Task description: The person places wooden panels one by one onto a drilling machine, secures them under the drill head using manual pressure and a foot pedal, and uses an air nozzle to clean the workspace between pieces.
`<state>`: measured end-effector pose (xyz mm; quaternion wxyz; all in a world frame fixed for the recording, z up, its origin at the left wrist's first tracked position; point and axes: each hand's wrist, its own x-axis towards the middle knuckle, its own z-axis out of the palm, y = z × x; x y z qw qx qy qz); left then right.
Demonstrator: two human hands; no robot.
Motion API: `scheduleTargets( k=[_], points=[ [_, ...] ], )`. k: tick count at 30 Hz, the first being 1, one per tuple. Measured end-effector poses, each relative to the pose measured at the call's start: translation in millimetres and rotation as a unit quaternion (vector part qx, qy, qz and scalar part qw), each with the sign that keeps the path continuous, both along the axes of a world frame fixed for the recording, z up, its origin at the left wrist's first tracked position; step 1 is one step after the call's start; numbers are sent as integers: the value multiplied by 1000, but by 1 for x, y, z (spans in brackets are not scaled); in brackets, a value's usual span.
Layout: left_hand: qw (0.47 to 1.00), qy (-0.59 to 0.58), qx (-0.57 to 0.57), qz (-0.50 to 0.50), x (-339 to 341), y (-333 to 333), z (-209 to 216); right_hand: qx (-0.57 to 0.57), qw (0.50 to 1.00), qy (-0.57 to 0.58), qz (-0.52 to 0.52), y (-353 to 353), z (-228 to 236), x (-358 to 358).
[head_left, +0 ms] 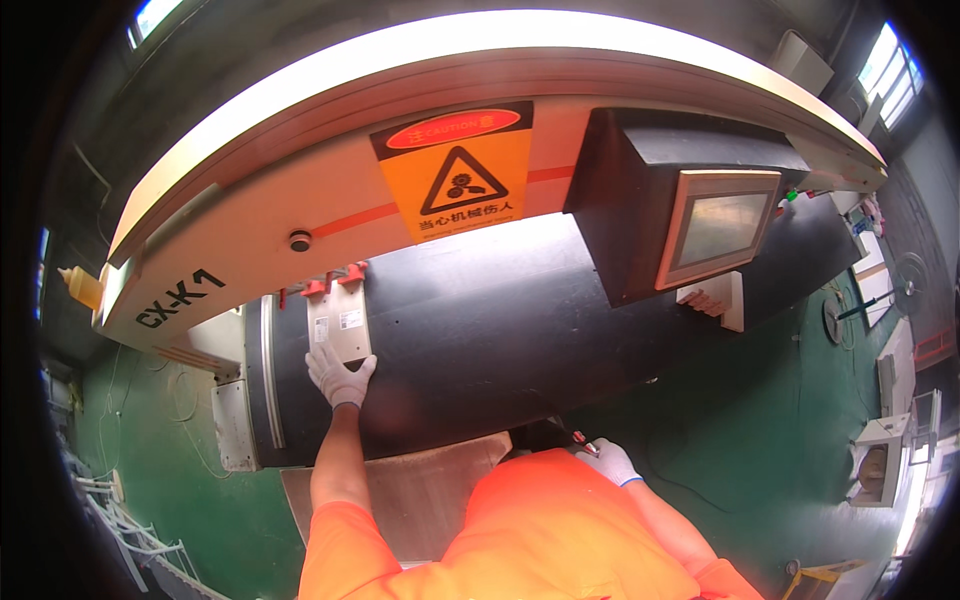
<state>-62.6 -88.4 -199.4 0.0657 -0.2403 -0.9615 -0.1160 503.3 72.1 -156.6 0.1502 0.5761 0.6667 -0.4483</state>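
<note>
My left hand [341, 376], in a white glove, reaches forward over the black machine table [460, 340]. Its fingers lie stretched out on the near end of a narrow pale panel [350, 320], with the thumb spread to the right. Two white labels show on the panel. At its far end, red clamps [335, 282] sit beneath the machine's beam. Low on the right, by the table's near edge, is my right hand [611, 463], also gloved. It appears closed at a small red and dark part [583, 441], whose kind is too small to make out.
A white machine beam [250, 240] with a yellow warning sign [457, 172] spans above the table. A black control box with a screen [720, 228] juts out at right. Below it stands a white bracket [722, 300]. A brown board [420, 500] lies near my body.
</note>
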Motion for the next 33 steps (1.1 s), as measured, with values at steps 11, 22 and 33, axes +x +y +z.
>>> scheduleTargets(
  k=[11, 22, 33],
  points=[
    [999, -21, -29, -6, 0, 2, 2, 22, 1000, 2, 7, 2, 3, 1],
    [999, -19, -38, -3, 1, 2, 2, 19, 1000, 10, -4, -1, 7, 0],
    [998, -24, -57, -4, -1, 2, -1, 18, 1000, 15, -5, 1, 3, 3]
  ],
)
